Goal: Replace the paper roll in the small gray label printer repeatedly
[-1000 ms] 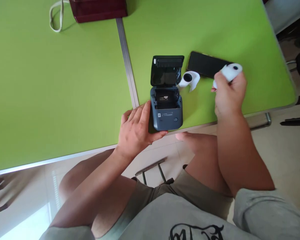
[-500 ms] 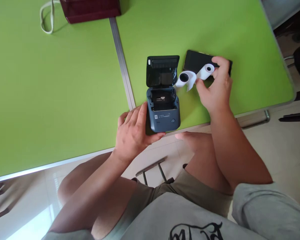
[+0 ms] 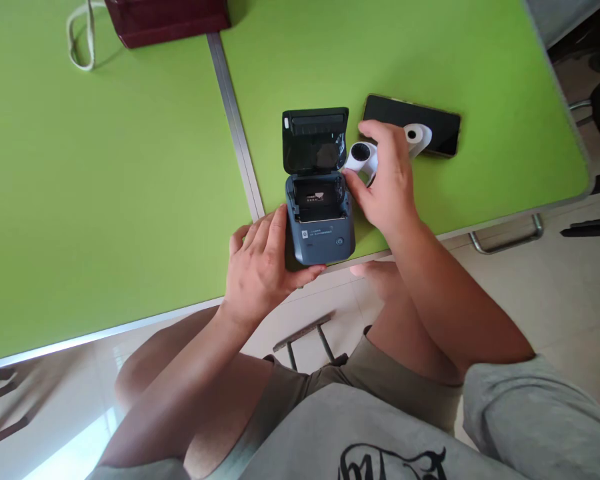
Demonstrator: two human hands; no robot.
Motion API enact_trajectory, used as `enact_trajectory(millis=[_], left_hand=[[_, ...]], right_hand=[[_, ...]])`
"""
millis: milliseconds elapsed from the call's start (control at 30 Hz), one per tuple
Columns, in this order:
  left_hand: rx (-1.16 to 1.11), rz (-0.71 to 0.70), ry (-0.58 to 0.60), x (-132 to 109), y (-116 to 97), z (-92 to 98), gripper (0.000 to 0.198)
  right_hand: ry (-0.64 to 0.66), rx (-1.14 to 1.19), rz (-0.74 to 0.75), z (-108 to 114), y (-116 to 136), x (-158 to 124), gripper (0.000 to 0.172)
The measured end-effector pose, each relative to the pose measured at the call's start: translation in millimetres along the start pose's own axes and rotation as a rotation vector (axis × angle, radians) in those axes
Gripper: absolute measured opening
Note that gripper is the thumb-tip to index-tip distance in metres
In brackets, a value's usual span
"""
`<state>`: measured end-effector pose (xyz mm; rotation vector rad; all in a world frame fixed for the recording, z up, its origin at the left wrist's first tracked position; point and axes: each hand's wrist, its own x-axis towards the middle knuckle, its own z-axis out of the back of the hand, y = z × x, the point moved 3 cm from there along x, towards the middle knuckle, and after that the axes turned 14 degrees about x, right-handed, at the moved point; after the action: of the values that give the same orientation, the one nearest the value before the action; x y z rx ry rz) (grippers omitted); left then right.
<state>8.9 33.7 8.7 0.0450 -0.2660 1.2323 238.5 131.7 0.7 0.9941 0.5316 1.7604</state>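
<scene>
A small dark blue-grey label printer (image 3: 321,241) sits at the table's front edge with its lid (image 3: 314,141) flipped up and its paper bay exposed. My left hand (image 3: 260,263) holds the printer's left side, fingers along the wall and thumb at the front. Just right of the lid lies a white paper roll with a black core (image 3: 355,162). My right hand (image 3: 387,177) is around this roll, thumb and forefinger apart on either side; its other fingers are hidden. A second, slimmer white roll (image 3: 420,137) rests on a black phone (image 3: 443,137), behind my right hand.
The green table (image 3: 130,200) has a metal seam strip (image 3: 235,127) left of the printer. A dark red box (image 3: 167,20) with a white cord (image 3: 73,47) stands at the far left. A metal handle (image 3: 510,237) sticks out below the front edge.
My right hand has let go of the slimmer white roll, which now lies on the phone, and moved left to the black-cored roll. My left hand stays on the printer.
</scene>
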Motion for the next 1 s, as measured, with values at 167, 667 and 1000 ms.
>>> enact_trajectory(millis=[167, 667, 1000], left_hand=[[-0.011, -0.004, -0.001, -0.8, 1.2, -0.5, 0.104], [0.0, -0.014, -0.004, -0.5, -0.3, 1.2, 0.108], [0.01, -0.048, -0.016, -1.4, -0.3, 2.2, 0.093]], right_hand=[[-0.067, 0.126, -0.022, 2.7, -6.0, -6.1, 0.06], [-0.16, 0.227, 0.035, 14.4, 24.5, -24.2, 0.051], [-0.053, 0.475, 0.132, -19.2, 56.4, -19.4, 0.026]])
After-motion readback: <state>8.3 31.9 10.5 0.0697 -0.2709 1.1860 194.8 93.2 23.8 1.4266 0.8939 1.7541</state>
